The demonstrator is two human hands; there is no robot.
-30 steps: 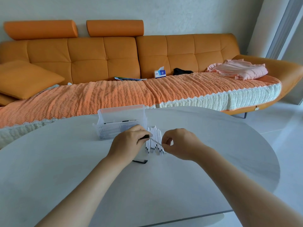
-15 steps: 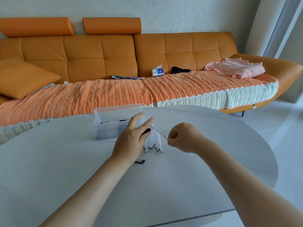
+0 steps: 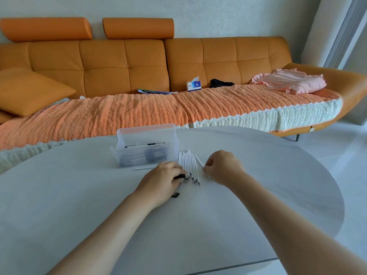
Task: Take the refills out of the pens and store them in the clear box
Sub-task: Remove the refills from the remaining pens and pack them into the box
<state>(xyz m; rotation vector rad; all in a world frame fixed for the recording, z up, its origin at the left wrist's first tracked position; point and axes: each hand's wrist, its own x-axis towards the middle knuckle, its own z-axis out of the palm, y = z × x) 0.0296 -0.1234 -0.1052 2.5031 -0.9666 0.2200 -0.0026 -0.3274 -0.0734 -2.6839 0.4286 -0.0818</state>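
Pinching a white refill (image 3: 198, 162), the right hand (image 3: 223, 168) holds it beside the refill row (image 3: 188, 165) at five o'clock from the clear box (image 3: 147, 153), likely for batching, while the left hand (image 3: 160, 181) grips a dark pen piece (image 3: 179, 176).

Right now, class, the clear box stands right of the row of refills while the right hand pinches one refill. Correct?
No: in the head view the clear box stands left of the row of refills. The right hand does pinch one refill.
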